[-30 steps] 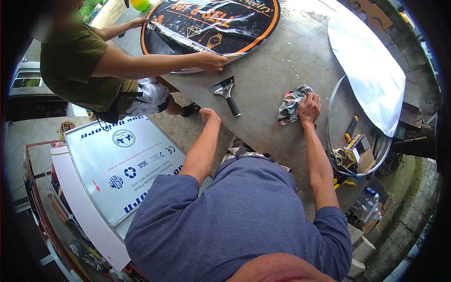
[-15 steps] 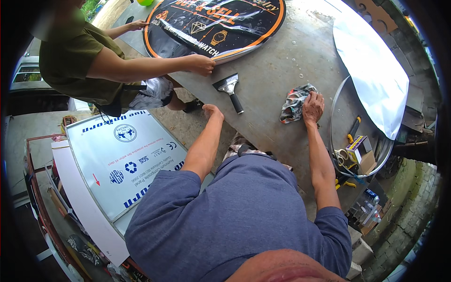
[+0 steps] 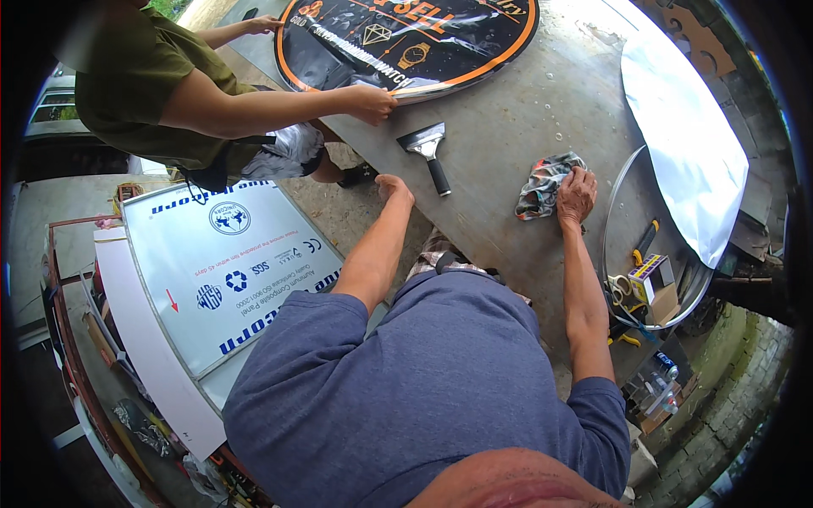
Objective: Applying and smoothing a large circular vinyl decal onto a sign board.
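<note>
My right hand (image 3: 577,195) presses on a crumpled patterned rag (image 3: 544,184) lying on the grey worktable (image 3: 517,118). My left hand (image 3: 393,188) rests flat on the table's near edge, holding nothing. A metal scraper with a black handle (image 3: 429,155) lies between my hands, slightly nearer the left one. A round black sign with an orange rim (image 3: 406,38) lies at the far side. Another person in a green shirt grips its near edge with one hand (image 3: 374,102) and reaches over its far edge with the other hand (image 3: 264,24).
A white sheet (image 3: 682,144) drapes over the table's right part. A round metal ring (image 3: 622,245) at the right encloses a small box, scissors and a yellow-handled tool. A silver composite panel (image 3: 224,267) leans on a rack at the lower left.
The view has shifted a little. My right hand stays on the rag and my left hand stays on the table edge. The other person's hand still holds the sign's edge.
</note>
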`<act>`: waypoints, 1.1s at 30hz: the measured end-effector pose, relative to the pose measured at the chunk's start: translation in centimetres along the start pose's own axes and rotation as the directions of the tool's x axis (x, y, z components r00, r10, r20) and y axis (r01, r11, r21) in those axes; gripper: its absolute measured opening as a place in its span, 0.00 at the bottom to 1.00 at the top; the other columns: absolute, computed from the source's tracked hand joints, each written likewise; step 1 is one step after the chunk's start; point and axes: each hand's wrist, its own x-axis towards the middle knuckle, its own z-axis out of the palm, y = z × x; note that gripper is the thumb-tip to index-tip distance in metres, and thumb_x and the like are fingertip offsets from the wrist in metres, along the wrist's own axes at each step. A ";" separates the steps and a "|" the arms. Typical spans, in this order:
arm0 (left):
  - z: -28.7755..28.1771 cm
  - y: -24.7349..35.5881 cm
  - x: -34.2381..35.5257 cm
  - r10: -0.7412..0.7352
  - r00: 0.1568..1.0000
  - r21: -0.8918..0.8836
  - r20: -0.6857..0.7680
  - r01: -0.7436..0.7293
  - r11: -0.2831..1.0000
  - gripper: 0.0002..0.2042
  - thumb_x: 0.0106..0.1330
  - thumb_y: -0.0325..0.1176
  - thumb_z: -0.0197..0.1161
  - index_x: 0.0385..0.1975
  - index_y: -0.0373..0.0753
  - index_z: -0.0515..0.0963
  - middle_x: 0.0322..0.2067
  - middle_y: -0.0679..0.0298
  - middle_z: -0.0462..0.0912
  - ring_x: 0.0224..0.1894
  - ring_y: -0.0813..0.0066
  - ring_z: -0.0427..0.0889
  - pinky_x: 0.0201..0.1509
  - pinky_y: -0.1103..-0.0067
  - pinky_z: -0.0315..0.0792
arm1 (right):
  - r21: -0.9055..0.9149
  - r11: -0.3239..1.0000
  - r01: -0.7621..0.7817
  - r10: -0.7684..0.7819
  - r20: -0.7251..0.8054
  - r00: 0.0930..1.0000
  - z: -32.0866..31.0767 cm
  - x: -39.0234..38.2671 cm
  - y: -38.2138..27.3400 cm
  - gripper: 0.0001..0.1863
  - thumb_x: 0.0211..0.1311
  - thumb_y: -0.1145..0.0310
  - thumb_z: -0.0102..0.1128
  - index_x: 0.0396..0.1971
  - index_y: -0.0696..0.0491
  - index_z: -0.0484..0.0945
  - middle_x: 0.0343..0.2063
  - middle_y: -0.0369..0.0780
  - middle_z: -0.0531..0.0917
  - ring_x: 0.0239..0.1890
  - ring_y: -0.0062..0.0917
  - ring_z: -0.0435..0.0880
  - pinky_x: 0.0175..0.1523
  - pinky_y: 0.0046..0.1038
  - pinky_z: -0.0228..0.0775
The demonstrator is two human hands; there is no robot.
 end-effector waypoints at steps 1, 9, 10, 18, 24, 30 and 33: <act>-0.1 0.2 -0.3 0.002 1.000 0.053 0.008 -0.003 0.999 0.26 0.67 0.54 0.39 0.46 0.41 0.77 0.39 0.64 0.85 0.38 0.68 0.82 0.44 0.72 0.73 | -0.008 1.000 -0.007 0.007 -0.002 1.000 0.0 -0.1 0.2 0.07 0.63 0.63 0.54 0.38 0.47 0.78 0.38 0.39 0.77 0.45 0.34 0.77 0.47 0.37 0.70; 0.5 0.0 0.9 -0.068 0.997 0.010 -0.021 0.069 0.998 0.28 0.62 0.53 0.40 0.40 0.35 0.80 0.34 0.53 0.86 0.35 0.55 0.86 0.34 0.68 0.78 | -0.013 1.000 -0.001 0.001 -0.004 1.000 0.0 -0.1 0.0 0.07 0.63 0.63 0.54 0.38 0.46 0.78 0.38 0.38 0.77 0.45 0.34 0.77 0.48 0.37 0.70; 0.3 0.1 0.7 -0.069 0.997 0.010 -0.024 0.069 0.998 0.28 0.62 0.53 0.40 0.40 0.35 0.80 0.34 0.53 0.86 0.35 0.55 0.86 0.34 0.68 0.78 | 0.001 1.000 -0.006 0.006 0.002 1.000 -0.1 -0.1 0.0 0.08 0.63 0.63 0.54 0.38 0.47 0.78 0.39 0.39 0.77 0.45 0.35 0.77 0.48 0.38 0.70; 0.0 0.7 0.2 -0.093 0.995 -0.068 -0.020 0.091 0.994 0.30 0.61 0.52 0.39 0.39 0.31 0.80 0.34 0.50 0.86 0.36 0.54 0.86 0.34 0.67 0.78 | 0.006 1.000 -0.014 0.014 0.014 1.000 -0.2 0.1 -0.1 0.08 0.63 0.63 0.54 0.39 0.47 0.78 0.39 0.39 0.78 0.46 0.35 0.77 0.48 0.38 0.70; -0.4 0.8 0.5 -0.070 0.997 0.010 -0.021 0.070 0.997 0.30 0.61 0.51 0.38 0.41 0.30 0.79 0.37 0.48 0.86 0.39 0.53 0.86 0.36 0.67 0.79 | -0.001 1.000 0.005 -0.005 0.001 1.000 -0.3 0.1 -0.3 0.07 0.63 0.63 0.54 0.38 0.47 0.78 0.38 0.39 0.77 0.45 0.34 0.77 0.47 0.37 0.70; -1.8 2.1 -1.6 -0.107 0.994 -0.067 0.029 0.108 0.992 0.30 0.61 0.49 0.38 0.44 0.29 0.79 0.41 0.47 0.84 0.42 0.51 0.85 0.42 0.65 0.79 | -0.003 1.000 0.011 -0.011 -0.009 1.000 0.0 -0.2 -0.2 0.07 0.63 0.63 0.54 0.37 0.46 0.78 0.37 0.38 0.77 0.44 0.33 0.77 0.46 0.37 0.70; -2.1 2.7 -2.5 -0.110 0.993 -0.047 0.034 0.112 0.993 0.29 0.61 0.48 0.38 0.43 0.29 0.79 0.43 0.45 0.83 0.44 0.50 0.84 0.45 0.65 0.79 | -0.006 1.000 0.004 -0.004 -0.008 1.000 0.3 -0.1 -0.1 0.07 0.63 0.63 0.55 0.37 0.46 0.78 0.37 0.38 0.77 0.44 0.33 0.77 0.46 0.37 0.70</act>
